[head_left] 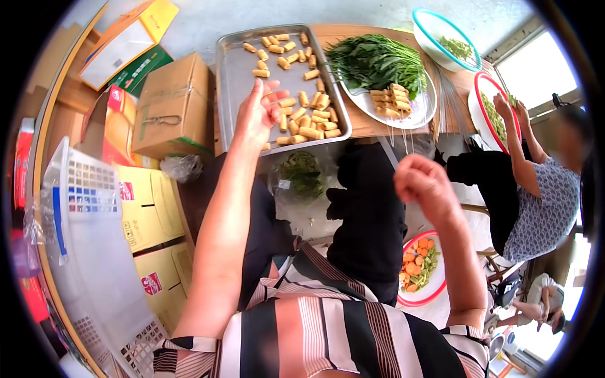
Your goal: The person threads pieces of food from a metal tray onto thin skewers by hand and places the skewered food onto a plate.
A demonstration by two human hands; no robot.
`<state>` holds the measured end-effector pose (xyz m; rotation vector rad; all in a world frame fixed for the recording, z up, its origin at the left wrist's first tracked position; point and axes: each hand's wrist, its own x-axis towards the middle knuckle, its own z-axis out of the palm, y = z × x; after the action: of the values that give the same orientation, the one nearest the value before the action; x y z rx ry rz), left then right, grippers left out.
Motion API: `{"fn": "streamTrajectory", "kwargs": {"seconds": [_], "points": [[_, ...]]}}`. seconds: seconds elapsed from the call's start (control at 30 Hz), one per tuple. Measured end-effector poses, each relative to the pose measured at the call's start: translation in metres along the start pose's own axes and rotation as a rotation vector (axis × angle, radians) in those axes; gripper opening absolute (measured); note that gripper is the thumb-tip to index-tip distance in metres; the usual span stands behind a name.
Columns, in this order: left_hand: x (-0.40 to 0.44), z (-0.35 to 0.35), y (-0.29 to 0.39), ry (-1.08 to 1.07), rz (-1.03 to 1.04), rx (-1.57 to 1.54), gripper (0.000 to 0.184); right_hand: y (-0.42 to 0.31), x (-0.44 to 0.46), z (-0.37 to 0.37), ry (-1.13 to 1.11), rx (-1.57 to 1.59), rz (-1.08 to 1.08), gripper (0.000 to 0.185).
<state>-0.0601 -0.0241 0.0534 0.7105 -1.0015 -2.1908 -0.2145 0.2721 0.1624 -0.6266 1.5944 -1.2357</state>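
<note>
My left hand (257,116) is over the metal tray (242,88), its thumb raised and its fingers partly spread beside a group of short tan rolls (309,120). No held object can be made out in it. My right hand (425,186) is closed in front of the table edge, fingers curled together; whatever it may hold is hidden. Just beyond it, thin skewers stick out from tan rolls (392,101) stacked on a white plate (423,112). Leafy greens (378,63) lie on the same plate.
Loose skewers (450,101) lie right of the plate. A blue-rimmed bowl (435,41) and red-rimmed basin (479,120) stand farther right, where another person (542,189) works. A basin of cut carrots (413,264) is below. Cardboard boxes (173,104) and a white crate (88,233) line the left.
</note>
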Motion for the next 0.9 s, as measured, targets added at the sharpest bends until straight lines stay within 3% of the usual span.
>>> {"fn": "streamTrajectory", "kwargs": {"seconds": [0.13, 0.27, 0.33, 0.53, 0.7, 0.77, 0.8, 0.83, 0.9], "points": [[-0.004, -0.011, 0.008, -0.039, 0.03, -0.198, 0.046, 0.017, 0.009, 0.057, -0.126, -0.058, 0.046, 0.007], [-0.007, -0.023, 0.012, 0.011, 0.101, -0.243, 0.021, 0.027, 0.015, 0.074, -0.282, -0.112, 0.061, 0.011], [-0.007, -0.026, 0.017, -0.027, 0.083, -0.231, 0.02, 0.028, 0.019, 0.077, -0.379, -0.213, 0.008, 0.019], [-0.01, -0.015, 0.007, -0.255, -0.039, -0.071, 0.021, 0.009, 0.074, 0.097, -0.218, -0.27, -0.138, 0.029], [-0.015, -0.005, 0.008, -0.304, -0.112, 0.065, 0.023, 0.028, 0.12, 0.108, -0.202, -0.067, -0.129, 0.019], [-0.015, -0.008, 0.011, -0.13, -0.029, 0.583, 0.023, 0.036, 0.126, 0.103, -0.196, 0.02, -0.134, 0.017], [-0.005, -0.019, 0.008, -0.057, -0.039, 1.036, 0.017, 0.038, 0.127, 0.099, -0.145, 0.081, -0.113, 0.014], [-0.002, -0.033, 0.001, -0.053, -0.041, 1.039, 0.017, 0.039, 0.127, 0.096, -0.094, 0.14, -0.09, 0.012], [-0.003, -0.046, -0.007, -0.094, -0.007, 1.869, 0.013, 0.034, 0.121, 0.095, -0.101, 0.164, -0.103, 0.012]]}}
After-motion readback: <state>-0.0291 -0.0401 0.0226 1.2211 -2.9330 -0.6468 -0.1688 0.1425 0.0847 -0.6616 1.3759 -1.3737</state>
